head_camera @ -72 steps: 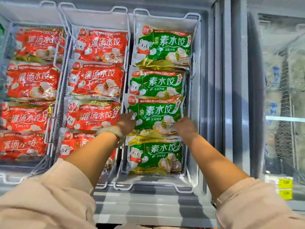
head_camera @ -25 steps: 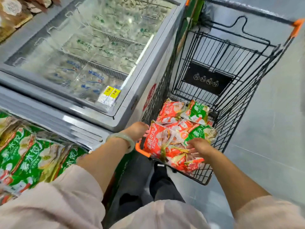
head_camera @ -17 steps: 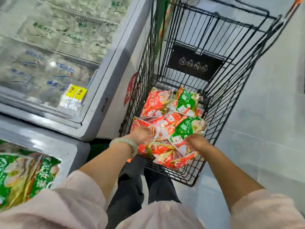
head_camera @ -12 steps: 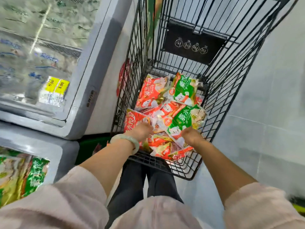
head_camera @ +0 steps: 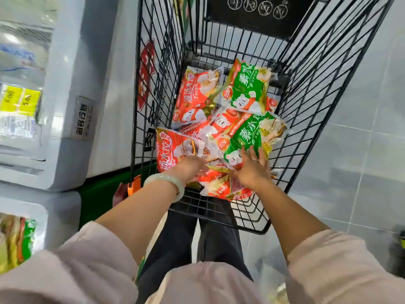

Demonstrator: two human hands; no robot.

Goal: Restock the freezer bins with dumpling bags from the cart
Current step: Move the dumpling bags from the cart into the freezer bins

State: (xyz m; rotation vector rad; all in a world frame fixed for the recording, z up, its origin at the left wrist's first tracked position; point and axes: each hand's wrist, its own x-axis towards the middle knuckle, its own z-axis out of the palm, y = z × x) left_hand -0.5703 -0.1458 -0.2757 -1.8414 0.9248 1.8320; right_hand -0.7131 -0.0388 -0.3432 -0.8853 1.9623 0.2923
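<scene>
A black wire cart (head_camera: 219, 212) stands in front of me with several red and green dumpling bags piled in its near end. My right hand (head_camera: 252, 171) lies flat, fingers spread, on the lower end of a green bag (head_camera: 245, 134). My left hand (head_camera: 189, 168), with a pale bangle on the wrist, reaches into the pile beside a red bag (head_camera: 169, 150); its fingertips are hidden among the bags. Another red bag (head_camera: 195, 95) and another green bag (head_camera: 247, 86) lie farther back. A corner of a freezer bin with a green bag (head_camera: 18, 240) shows at the lower left.
A white chest freezer (head_camera: 72, 84) with a closed glass lid and yellow price tags (head_camera: 19, 99) stands left of the cart. Grey tiled floor (head_camera: 350, 150) lies to the right. My dark trouser legs are just below the cart's near rim.
I turned from the freezer bin to the cart. Over the last second both hands went deeper into the pile, and my right hand moved onto the green bag.
</scene>
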